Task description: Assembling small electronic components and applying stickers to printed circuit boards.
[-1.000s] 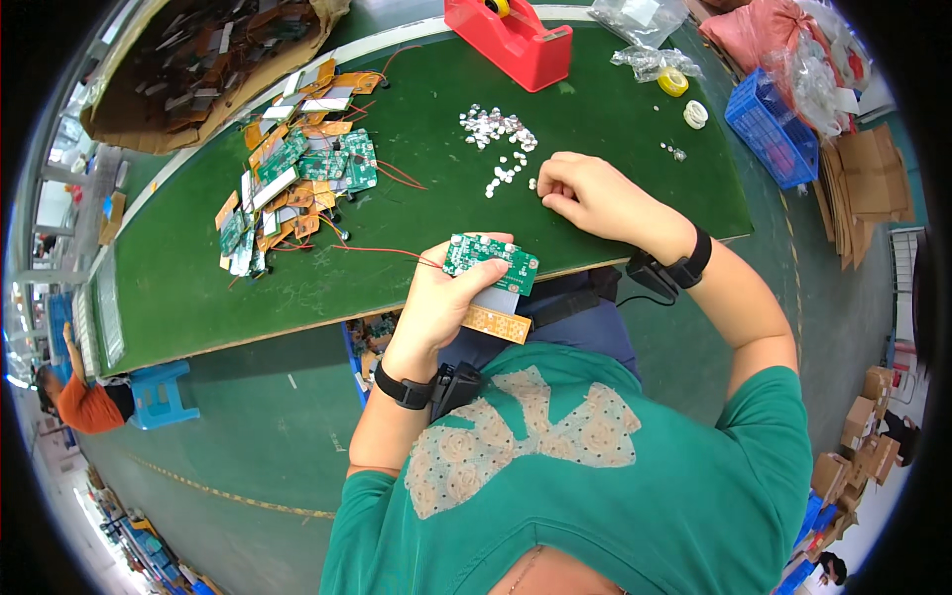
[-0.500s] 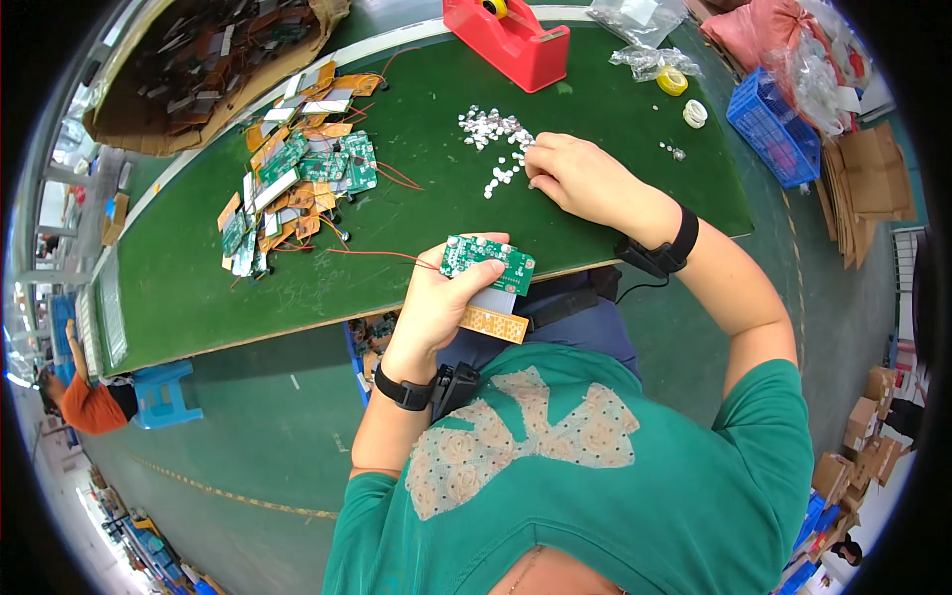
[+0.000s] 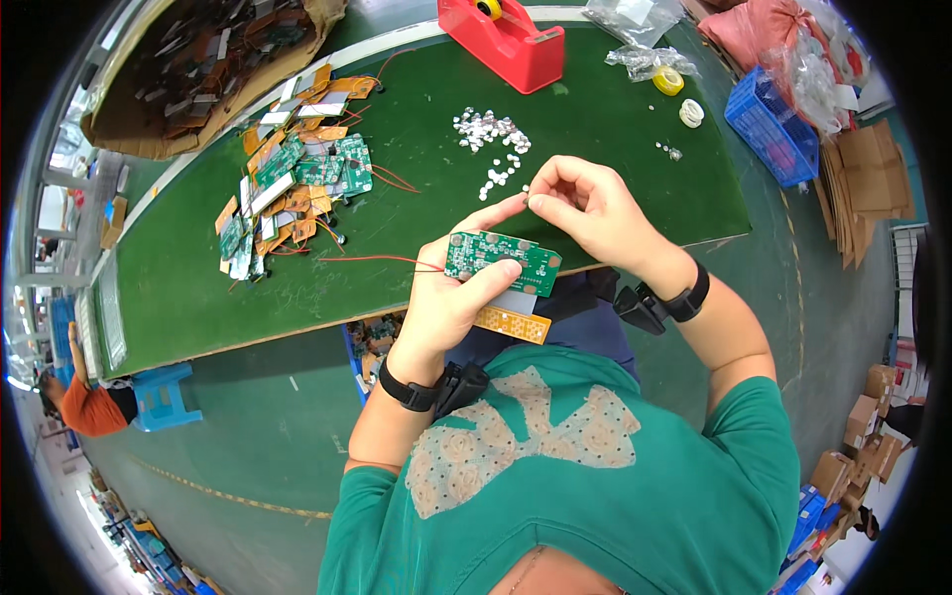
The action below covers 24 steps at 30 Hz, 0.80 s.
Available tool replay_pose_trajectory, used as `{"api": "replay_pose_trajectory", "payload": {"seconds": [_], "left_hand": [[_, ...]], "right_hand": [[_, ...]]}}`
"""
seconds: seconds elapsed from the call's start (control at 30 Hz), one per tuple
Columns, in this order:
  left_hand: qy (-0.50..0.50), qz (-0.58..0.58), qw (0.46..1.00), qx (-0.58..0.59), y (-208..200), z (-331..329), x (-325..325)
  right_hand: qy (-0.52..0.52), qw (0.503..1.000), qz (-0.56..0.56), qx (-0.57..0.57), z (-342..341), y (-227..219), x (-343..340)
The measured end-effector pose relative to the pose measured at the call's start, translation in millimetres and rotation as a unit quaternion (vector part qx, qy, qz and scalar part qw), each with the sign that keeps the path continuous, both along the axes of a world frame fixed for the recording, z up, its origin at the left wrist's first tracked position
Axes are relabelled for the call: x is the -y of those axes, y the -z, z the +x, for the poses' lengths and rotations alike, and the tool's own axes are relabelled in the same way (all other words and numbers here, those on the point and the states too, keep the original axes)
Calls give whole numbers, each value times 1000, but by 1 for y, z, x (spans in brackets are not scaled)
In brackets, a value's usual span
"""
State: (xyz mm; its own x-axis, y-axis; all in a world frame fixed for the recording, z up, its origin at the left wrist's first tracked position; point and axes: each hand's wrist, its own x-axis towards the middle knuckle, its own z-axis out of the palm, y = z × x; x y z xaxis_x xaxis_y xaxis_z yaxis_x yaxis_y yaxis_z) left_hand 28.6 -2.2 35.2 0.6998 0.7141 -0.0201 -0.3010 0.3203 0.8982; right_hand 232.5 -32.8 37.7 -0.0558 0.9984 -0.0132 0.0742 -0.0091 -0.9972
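My left hand (image 3: 441, 297) grips a green circuit board (image 3: 506, 260), its thumb pressed on the board's face. A grey ribbon (image 3: 516, 301) joins the board to an orange strip board (image 3: 513, 324) below it, and a red wire (image 3: 387, 259) trails off to the left. Just above the circuit board, my right hand (image 3: 585, 210) has thumb and index finger pinched together, close to the tip of my left index finger. Whatever tiny piece sits in that pinch is too small to name. Beyond the hands lie scattered small white round pieces (image 3: 490, 129).
Wired circuit boards (image 3: 297, 174) are heaped on the green table (image 3: 416, 223) to the left. A carton (image 3: 109, 124) of parts stands behind them. Farther back are a red tape dispenser (image 3: 516, 50), tape rolls (image 3: 667, 81) and a blue basket (image 3: 769, 129). Another person (image 3: 91, 405) sits at far left.
My right hand has come away from the white pieces, back toward the board, and is pinched beside my left index finger, which now reaches out. The circuit board has shifted slightly right.
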Motion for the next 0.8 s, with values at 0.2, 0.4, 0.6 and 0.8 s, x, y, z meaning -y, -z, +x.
{"api": "replay_pose_trajectory", "payload": {"seconds": [0.2,0.4,0.6,0.8], "left_hand": [[3,3,1000,1,-8,2,3],[6,3,1000,3,-9,2,3],[-146,-40,988,-1,2,12,5],[-286,26,958,11,16,22,16]], "right_hand": [[122,948,197,219,-8,-15,9],[78,879,350,315,-1,-9,1],[52,995,84,9,0,-22,5],[135,985,95,58,-31,-9,14]]}}
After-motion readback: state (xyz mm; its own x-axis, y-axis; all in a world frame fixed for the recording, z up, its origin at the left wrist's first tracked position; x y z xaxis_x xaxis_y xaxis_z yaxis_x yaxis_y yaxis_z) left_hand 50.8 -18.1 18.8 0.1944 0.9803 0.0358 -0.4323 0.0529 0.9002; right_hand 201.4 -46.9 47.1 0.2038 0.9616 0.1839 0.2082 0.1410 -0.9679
